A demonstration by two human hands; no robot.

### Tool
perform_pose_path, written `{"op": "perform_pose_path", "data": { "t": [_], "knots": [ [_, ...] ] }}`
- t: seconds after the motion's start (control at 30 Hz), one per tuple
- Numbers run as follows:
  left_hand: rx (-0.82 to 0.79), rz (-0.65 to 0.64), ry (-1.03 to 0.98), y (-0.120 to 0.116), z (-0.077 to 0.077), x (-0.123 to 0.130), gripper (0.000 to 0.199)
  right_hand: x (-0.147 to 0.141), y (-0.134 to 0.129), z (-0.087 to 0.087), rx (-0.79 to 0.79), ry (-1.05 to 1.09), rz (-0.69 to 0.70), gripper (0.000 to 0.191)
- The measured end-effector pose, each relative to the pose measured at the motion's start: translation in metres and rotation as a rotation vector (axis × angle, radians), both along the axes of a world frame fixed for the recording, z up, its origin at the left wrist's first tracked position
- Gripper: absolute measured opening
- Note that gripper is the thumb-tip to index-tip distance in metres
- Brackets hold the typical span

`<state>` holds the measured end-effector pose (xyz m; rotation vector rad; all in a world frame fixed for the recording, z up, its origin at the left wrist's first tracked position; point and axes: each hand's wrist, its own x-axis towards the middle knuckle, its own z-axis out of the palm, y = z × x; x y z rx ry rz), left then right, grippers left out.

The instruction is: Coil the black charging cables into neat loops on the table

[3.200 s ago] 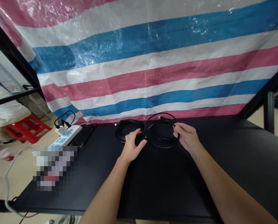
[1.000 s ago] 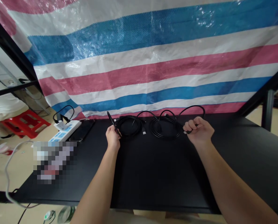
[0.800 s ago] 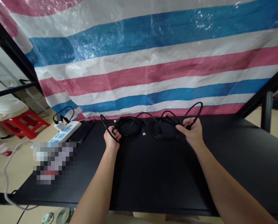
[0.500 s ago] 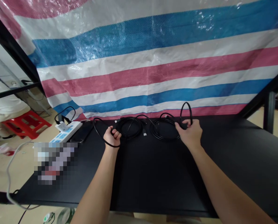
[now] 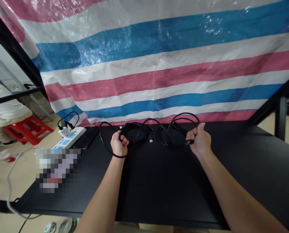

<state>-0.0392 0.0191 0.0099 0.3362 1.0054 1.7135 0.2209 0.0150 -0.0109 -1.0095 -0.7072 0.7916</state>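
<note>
My left hand [image 5: 119, 144] is closed around a black cable [image 5: 102, 137], which loops out to the left and back under the wrist. My right hand [image 5: 199, 139] grips the cable too, thumb up, with an arc rising above and to the left of it. Between the hands the cable bows upward over the table. Behind it lie two coiled black cables, the left coil [image 5: 135, 141] beside my left hand and the right coil [image 5: 171, 146] beside my right. A light-coloured connector [image 5: 151, 140] sticks out near the left coil.
On the black table [image 5: 163, 187], a white power strip [image 5: 70, 138] with a plugged-in adapter stands left, beside a dark phone [image 5: 86, 139]. A striped plastic sheet [image 5: 159, 77] hangs behind. Beyond the left edge a person sits on a red stool [image 5: 30, 129].
My right hand has turned thumb-up, and its tall upright loop has become a wider arc leaning left. My left hand has shifted slightly right and down, still holding the cable.
</note>
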Motion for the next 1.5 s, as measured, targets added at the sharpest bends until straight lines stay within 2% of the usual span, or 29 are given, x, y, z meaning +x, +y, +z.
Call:
{"op": "perform_pose_path", "data": {
  "t": [0.07,0.2,0.3,0.37,0.43,0.5,0.57,0.6,0.77,0.87,1.0,1.13,1.27,1.4,1.5],
  "knots": [
    [0.032,-0.056,0.027,-0.001,-0.002,0.004,0.017,-0.005,-0.001,-0.004,-0.021,-0.083,-0.024,0.062],
    [0.085,-0.139,0.047,-0.003,-0.005,0.007,0.019,-0.016,-0.004,-0.013,-0.011,-0.413,-0.069,0.06],
    [0.107,-0.188,0.048,-0.005,-0.005,0.009,0.019,-0.024,-0.005,-0.018,0.005,-0.593,-0.133,0.078],
    [0.11,-0.21,0.049,-0.006,-0.004,0.01,0.019,-0.028,-0.005,-0.019,0.005,-0.658,-0.222,0.081],
    [0.105,-0.214,0.055,-0.007,-0.002,0.011,0.018,-0.029,-0.004,-0.018,-0.002,-0.689,-0.296,0.07],
    [0.095,-0.203,0.071,-0.006,-0.002,0.012,0.016,-0.028,-0.004,-0.016,-0.03,-0.669,-0.315,0.052],
    [0.078,-0.178,0.099,-0.006,-0.003,0.012,0.014,-0.025,-0.005,-0.012,-0.072,-0.574,-0.282,0.039],
    [0.067,-0.163,0.121,-0.006,-0.004,0.012,0.014,-0.023,-0.006,-0.009,-0.098,-0.497,-0.252,0.039],
    [0.056,-0.122,0.342,-0.005,-0.011,0.01,0.028,-0.022,-0.008,0.003,-0.148,-0.075,-0.043,0.05],
    [0.087,-0.155,0.5,-0.005,-0.015,0.01,0.03,-0.023,-0.009,0.007,-0.098,0.036,0.09,0.051],
    [0.072,-0.212,0.704,-0.006,-0.017,0.01,0.031,-0.027,-0.011,0.009,-0.096,0.08,0.24,0.059],
    [0.036,-0.249,0.82,-0.007,-0.017,0.009,0.038,-0.031,-0.009,0.004,-0.087,0.036,0.288,0.062],
    [0.067,-0.239,0.829,-0.009,-0.017,0.009,0.044,-0.031,-0.01,-0.005,0.05,-0.176,0.295,0.057],
    [0.066,-0.164,0.902,-0.012,-0.018,0.015,0.046,-0.039,-0.019,-0.008,0.11,-0.435,0.329,0.06],
    [0.079,-0.105,0.946,-0.017,-0.018,0.024,0.047,-0.049,-0.024,-0.007,0.106,-0.591,0.259,0.055]
  ]
}}
